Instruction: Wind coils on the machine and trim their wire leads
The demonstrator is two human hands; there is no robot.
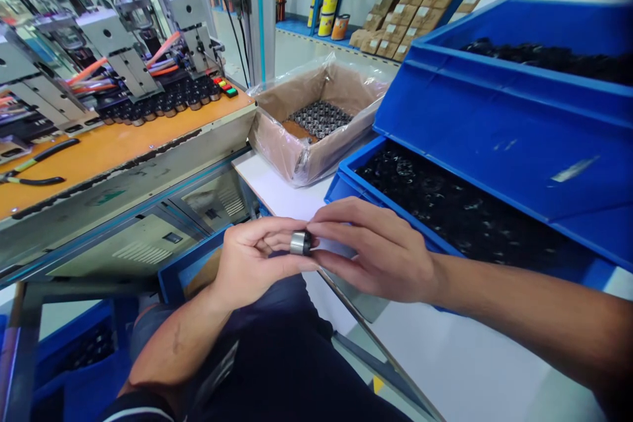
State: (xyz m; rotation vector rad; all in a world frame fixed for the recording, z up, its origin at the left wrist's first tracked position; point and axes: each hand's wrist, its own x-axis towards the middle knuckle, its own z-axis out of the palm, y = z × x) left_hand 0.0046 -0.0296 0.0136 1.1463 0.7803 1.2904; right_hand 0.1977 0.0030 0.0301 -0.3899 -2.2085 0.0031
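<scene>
My left hand (257,254) pinches a small ribbed metal ring (299,242) between thumb and fingers, in front of my body. A black end piece (307,242) sits on the ring's right side. The fingertips of my right hand (376,247) are closed round that black end from the right. Both hands meet at the part, above my lap and the near edge of the white table (420,333). My fingers partly cover the black piece, so its full shape is hidden.
Blue bins (494,132) of black parts are stacked at the right. A plastic-lined carton (277,151) with rows of metal parts stands ahead. On the left, an orange bench (182,128) carries machinery, a row of black-topped parts (168,102) and pliers (39,165).
</scene>
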